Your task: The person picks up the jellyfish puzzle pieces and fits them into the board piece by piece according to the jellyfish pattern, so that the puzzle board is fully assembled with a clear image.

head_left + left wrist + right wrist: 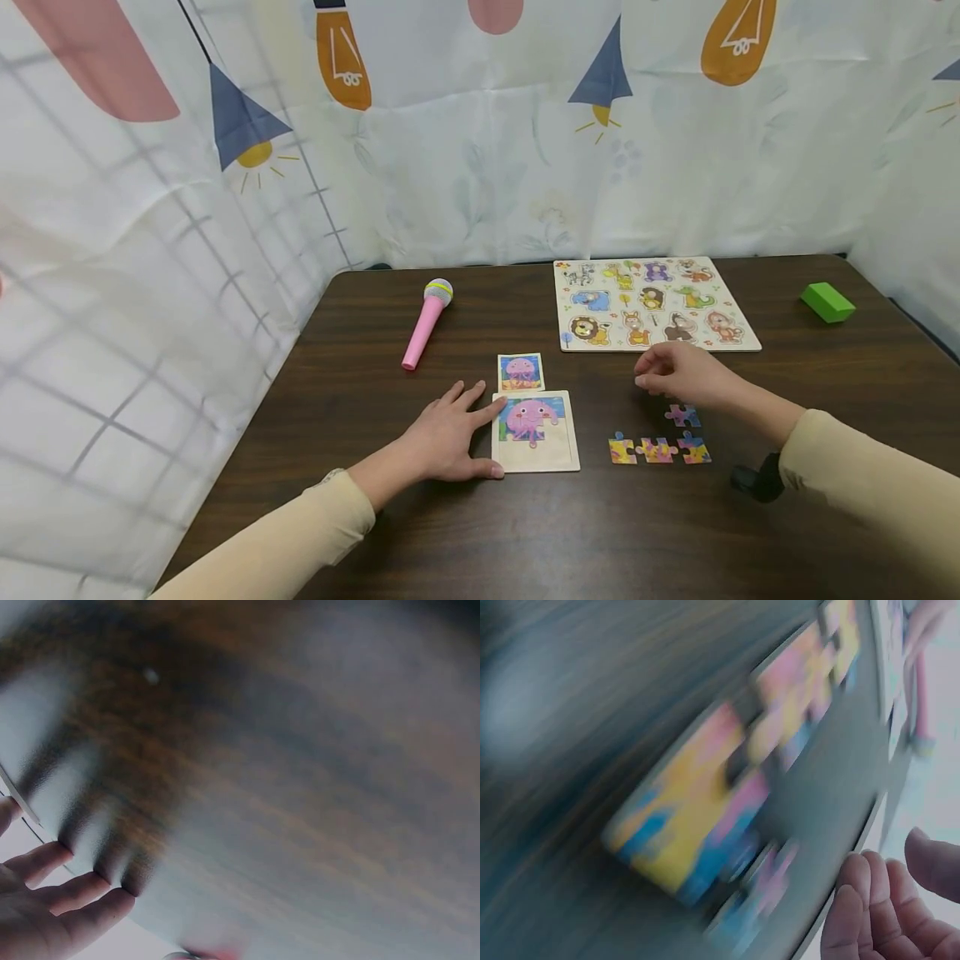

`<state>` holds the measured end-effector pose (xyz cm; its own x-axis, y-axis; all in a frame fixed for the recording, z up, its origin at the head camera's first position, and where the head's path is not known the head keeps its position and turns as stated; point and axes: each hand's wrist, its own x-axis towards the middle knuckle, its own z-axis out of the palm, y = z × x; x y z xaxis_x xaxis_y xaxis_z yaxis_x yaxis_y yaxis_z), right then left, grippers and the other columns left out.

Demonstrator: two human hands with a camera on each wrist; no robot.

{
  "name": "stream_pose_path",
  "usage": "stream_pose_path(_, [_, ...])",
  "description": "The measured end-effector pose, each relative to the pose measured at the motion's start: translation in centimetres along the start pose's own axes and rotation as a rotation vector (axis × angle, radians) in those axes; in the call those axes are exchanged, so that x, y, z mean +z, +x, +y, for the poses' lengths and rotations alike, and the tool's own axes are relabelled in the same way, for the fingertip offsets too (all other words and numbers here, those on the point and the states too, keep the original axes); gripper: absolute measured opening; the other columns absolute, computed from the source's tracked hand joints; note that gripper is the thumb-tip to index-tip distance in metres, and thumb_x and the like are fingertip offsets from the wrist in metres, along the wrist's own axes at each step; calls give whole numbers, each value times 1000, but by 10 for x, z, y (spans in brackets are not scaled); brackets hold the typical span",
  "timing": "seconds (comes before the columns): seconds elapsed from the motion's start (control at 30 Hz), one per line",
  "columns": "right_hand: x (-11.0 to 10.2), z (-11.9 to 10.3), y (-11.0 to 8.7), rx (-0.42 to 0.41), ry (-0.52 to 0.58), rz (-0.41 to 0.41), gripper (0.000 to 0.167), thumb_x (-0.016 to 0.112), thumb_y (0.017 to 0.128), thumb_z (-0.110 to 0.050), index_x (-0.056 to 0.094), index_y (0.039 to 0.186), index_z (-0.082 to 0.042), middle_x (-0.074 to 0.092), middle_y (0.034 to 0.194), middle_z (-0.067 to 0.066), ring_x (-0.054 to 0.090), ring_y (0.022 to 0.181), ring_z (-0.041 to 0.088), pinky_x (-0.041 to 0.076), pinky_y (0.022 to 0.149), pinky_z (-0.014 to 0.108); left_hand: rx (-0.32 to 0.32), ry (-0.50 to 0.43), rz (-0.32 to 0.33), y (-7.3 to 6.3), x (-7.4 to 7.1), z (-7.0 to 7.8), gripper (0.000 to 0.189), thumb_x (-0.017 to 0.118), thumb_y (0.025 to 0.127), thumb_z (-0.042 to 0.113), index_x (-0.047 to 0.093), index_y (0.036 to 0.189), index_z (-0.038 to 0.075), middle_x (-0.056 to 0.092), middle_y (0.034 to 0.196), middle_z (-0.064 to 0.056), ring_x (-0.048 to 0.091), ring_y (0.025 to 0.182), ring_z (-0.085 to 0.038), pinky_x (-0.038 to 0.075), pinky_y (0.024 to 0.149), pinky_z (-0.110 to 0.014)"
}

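Note:
My left hand (453, 437) lies spread at the left side of a small wooden puzzle tray (534, 458), with index finger and thumb on its edge. Pieces showing a pink jellyfish (531, 415) cover the tray's upper part; its lower part is pale wood. A matching jellyfish picture card (521, 372) touches its top edge. To the right, my right hand (686, 377) hovers with loosely bent fingers; the right wrist view shows its thumb (934, 859) apart from them and nothing held. Just below it lie a pink-purple jigsaw piece (682, 415) and a row of yellow-pink pieces (657, 451).
A pink toy microphone (423, 329) lies at the back left. An animal puzzle board (652, 304) stretches across the back, just beyond my right hand. At the far right is a green block (827, 302). A patterned curtain (480, 183) hangs behind the dark wooden table (540, 542).

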<state>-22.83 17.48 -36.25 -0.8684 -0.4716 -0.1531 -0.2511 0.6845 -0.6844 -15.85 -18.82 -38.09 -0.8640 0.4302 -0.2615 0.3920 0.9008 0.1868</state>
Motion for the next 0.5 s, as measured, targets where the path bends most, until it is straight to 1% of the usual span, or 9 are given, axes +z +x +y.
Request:
stream_pose_path(0.13, [-14, 25, -15, 21, -53, 14, 25, 71, 96, -19, 69, 110, 2, 71, 93, 4, 64, 83, 13, 51, 69, 29, -2, 2, -4, 1, 0, 0, 93, 74, 81, 67, 39, 159, 29, 30, 167, -15, 26, 153, -48, 37, 115, -65])
stream_pose_path(0.2, [-19, 36, -22, 38, -67, 4, 27, 74, 94, -19, 69, 109, 2, 71, 93, 2, 61, 81, 11, 50, 69, 27, -4, 5, -4, 1, 0, 0, 93, 74, 81, 67, 39, 159, 29, 30, 167, -15, 26, 153, -48, 37, 115, -65])
stream_pose_path(0.27, [-22, 45, -27, 56, -59, -19, 28, 75, 93, -19, 69, 110, 3, 71, 93, 1, 60, 80, 8, 50, 69, 25, -5, 6, -2, 1, 0, 0, 93, 74, 81, 67, 39, 159, 29, 30, 167, -15, 26, 153, -48, 37, 115, -65])
stream_pose_path(0.37, [-23, 55, -32, 64, -26, -55, 31, 75, 93, -18, 68, 113, 5, 69, 97, 2, 58, 81, 4, 51, 71, 23, -5, 8, -2, 1, -1, 0, 92, 74, 82, 66, 39, 159, 29, 30, 167, -15, 26, 153, -48, 37, 115, -65])
stream_pose_path(0.43, [-22, 59, -35, 56, -3, -70, 33, 76, 92, -17, 67, 115, 6, 68, 99, 3, 56, 82, 3, 51, 71, 22, -2, 6, -2, 1, -1, 0, 92, 74, 82, 66, 39, 159, 29, 30, 167, -15, 26, 153, -49, 37, 115, -65])
stream_pose_path(0.5, [-20, 60, -36, 35, -3, -74, 35, 78, 91, -18, 67, 115, 5, 65, 100, 4, 53, 83, 4, 50, 71, 22, -2, 6, -5, 1, -1, 1, 92, 74, 82, 66, 39, 159, 29, 30, 167, -15, 26, 153, -49, 36, 115, -65])
